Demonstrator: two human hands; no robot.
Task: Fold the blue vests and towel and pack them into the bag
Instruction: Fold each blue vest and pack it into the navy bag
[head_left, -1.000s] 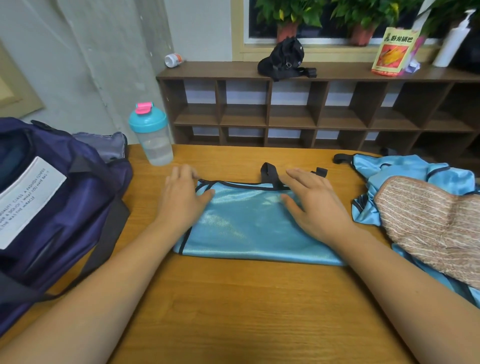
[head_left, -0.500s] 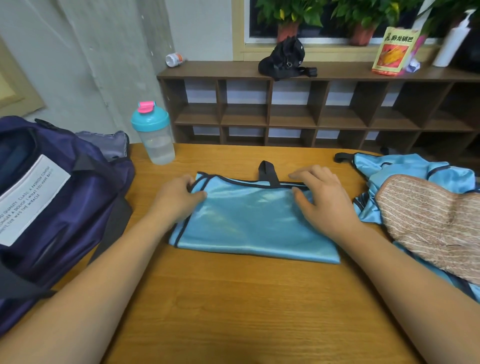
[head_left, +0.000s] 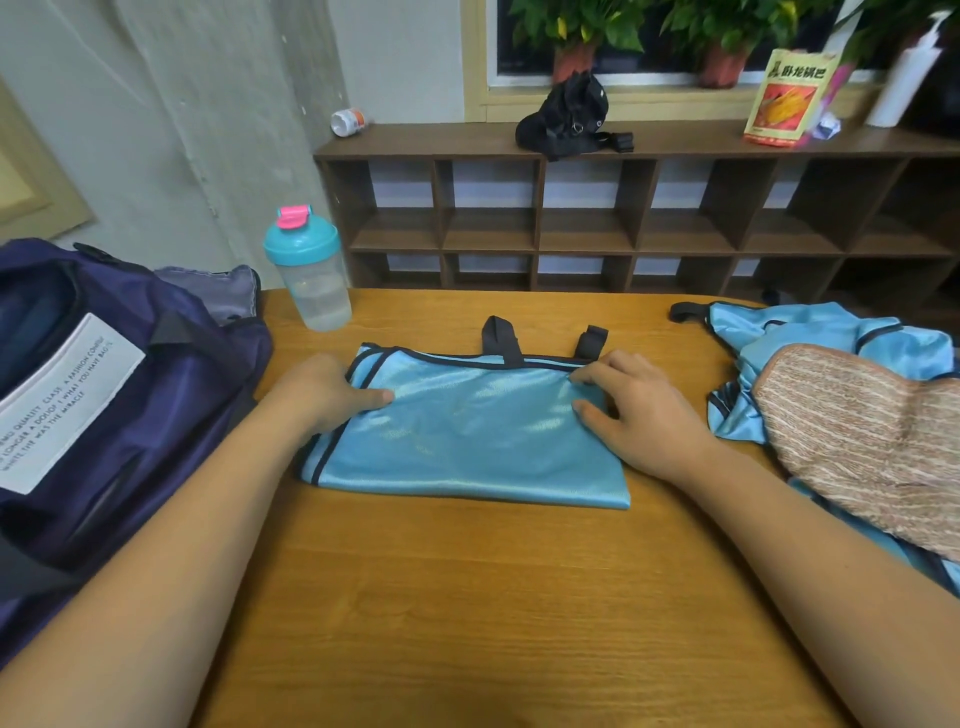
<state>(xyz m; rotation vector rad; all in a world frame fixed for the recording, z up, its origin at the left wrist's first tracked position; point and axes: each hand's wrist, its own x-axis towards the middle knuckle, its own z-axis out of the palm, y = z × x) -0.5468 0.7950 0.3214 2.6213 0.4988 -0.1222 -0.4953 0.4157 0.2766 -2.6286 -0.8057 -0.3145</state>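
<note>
Light-blue shiny fabric with dark navy binding: the folded vest (head_left: 467, 441) lies flat as a wide rectangle at the middle of the wooden table (head_left: 467, 597). Two dark straps stick out past its far edge.

Left hand (head_left: 322, 395): at the vest's left end, thumb laid on top of the fabric, fingers curled over the bound edge. It grips that end; the fingertips themselves are hidden.

Right hand (head_left: 634, 415): at the vest's right end, fingers bent. Forefinger on the far edge beside the shorter strap, thumb on the fabric nearer the body, a small ridge of cloth pinched between them.

Both forearms reach in from the near edge of the table.

Right of the folded vest, apart from it: the second vest (head_left: 810, 338), same light-blue fabric, lying crumpled and unfolded. On top of it rests the tan and brown striped terry towel (head_left: 857, 441), covering its near part.

Left of the folded vest: the dark navy fabric bag (head_left: 130, 415) with a white printed label, sitting on the table edge, close beside the left forearm.

At the table's far left, beside the bag: a clear plastic shaker bottle (head_left: 309, 270), teal lid, pink cap, upright.

Behind the table: a dark brown wooden cubby shelf (head_left: 571, 223) against the wall. On its top: a small white pill bottle (head_left: 349, 120) on its side, a black strapped pouch (head_left: 569, 117), a yellow and red snack packet (head_left: 787, 98), and a white pump bottle (head_left: 904, 78).
</note>
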